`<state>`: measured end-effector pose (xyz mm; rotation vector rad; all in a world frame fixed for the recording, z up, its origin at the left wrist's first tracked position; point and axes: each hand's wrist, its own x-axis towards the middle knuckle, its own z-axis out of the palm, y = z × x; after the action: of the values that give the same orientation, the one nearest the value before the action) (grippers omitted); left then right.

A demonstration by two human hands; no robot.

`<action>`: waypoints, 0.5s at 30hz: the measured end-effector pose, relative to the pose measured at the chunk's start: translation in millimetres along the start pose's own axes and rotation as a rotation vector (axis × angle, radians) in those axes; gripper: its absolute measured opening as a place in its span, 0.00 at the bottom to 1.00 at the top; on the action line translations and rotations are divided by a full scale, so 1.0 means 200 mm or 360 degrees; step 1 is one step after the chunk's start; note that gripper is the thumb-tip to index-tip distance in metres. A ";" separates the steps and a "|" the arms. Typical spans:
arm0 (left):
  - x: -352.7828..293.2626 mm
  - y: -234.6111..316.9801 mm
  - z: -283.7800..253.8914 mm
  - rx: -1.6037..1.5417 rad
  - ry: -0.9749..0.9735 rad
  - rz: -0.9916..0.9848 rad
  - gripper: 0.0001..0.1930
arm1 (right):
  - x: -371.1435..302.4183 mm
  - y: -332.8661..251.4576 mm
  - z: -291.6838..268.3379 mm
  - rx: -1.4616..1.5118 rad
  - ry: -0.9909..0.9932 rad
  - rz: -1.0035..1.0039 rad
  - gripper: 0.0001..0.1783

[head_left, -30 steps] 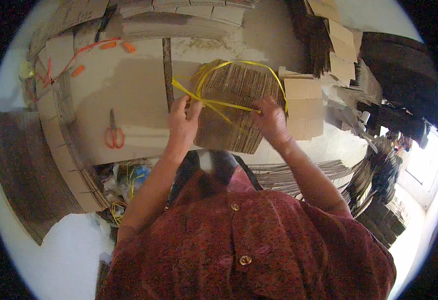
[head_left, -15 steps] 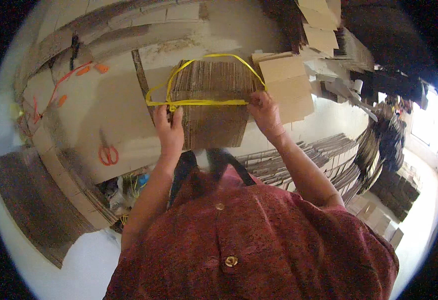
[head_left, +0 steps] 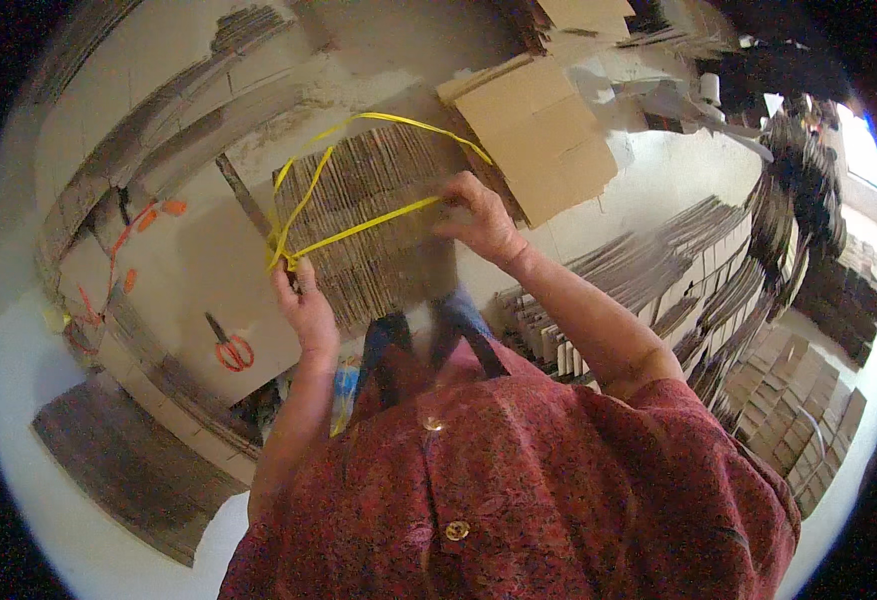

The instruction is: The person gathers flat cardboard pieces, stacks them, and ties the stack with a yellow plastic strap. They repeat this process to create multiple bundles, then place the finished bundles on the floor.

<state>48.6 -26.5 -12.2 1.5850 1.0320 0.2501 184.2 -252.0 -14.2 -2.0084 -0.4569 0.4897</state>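
Observation:
A bundle of cardboard pieces point(head_left: 343, 185), packed side by side with their edges up, stands in front of me. Yellow strap point(head_left: 363, 225) runs across its top and loops round the far side. At the bundle's left edge, my left hand point(head_left: 306, 308) pinches the strap by a small knot. My right hand point(head_left: 486, 222) is curled above the bundle's right side, gripping the taut stretch of strap; its fingertips are slightly blurred. The strap's far loop reaches the flat cardboard on the right.
Orange-handled scissors point(head_left: 233, 350) lie on the pale surface at left, with red cord point(head_left: 126, 235) beyond. Flat cardboard sheets point(head_left: 533, 130) lie to the right of the bundle. Rows of stacked cardboard point(head_left: 628, 270) stand at my right; another stack point(head_left: 128, 450) is at lower left.
The whole view has turned, so the bundle now appears tilted and further left. Both hands stay on the strap, whose near stretch now slants up toward my right hand.

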 end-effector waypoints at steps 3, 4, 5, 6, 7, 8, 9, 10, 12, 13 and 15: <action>-0.01 0.04 0.02 0.0054 0.0008 -0.0085 0.18 | 0.01 0.01 -0.02 0.0107 -0.0003 -0.0122 0.23; -0.01 0.02 0.01 0.0014 0.0012 -0.0086 0.18 | 0.01 0.02 -0.01 0.0167 0.0001 -0.0112 0.23; 0.00 -0.02 0.01 -0.0027 0.0016 -0.0088 0.18 | 0.01 0.03 -0.01 0.0226 0.0005 -0.0103 0.23; 0.00 -0.03 0.01 -0.0067 0.0028 -0.0092 0.18 | 0.01 0.04 -0.01 0.0240 -0.0006 -0.0119 0.23; -0.01 -0.01 0.01 -0.0088 -0.0003 -0.0134 0.19 | 0.01 0.05 -0.02 0.0252 -0.0017 -0.0134 0.22; -0.01 -0.02 0.01 -0.0142 -0.0008 -0.0133 0.19 | 0.01 0.05 -0.02 0.0265 -0.0029 -0.0150 0.22; 0.00 -0.03 0.01 -0.0200 -0.0011 -0.0131 0.19 | 0.01 0.07 -0.01 0.0243 -0.0016 -0.0160 0.22; 0.00 -0.03 0.02 -0.0258 -0.0013 -0.0129 0.19 | 0.01 0.08 0.00 0.0220 -0.0004 -0.0169 0.22; -0.02 0.00 0.03 -0.0263 -0.0035 -0.0116 0.19 | 0.01 0.10 0.00 0.0214 -0.0011 -0.0176 0.22; -0.02 0.01 0.03 -0.0269 -0.0043 -0.0112 0.19 | 0.01 0.10 0.00 0.0229 -0.0031 -0.0173 0.22; -0.02 0.00 0.03 -0.0237 -0.0017 -0.0089 0.18 | 0.02 0.10 0.00 0.0197 -0.0049 -0.0185 0.22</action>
<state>50.7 -33.4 -11.9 1.4200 1.0239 0.2737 188.8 -259.3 -33.0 -1.8465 -0.5462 0.4662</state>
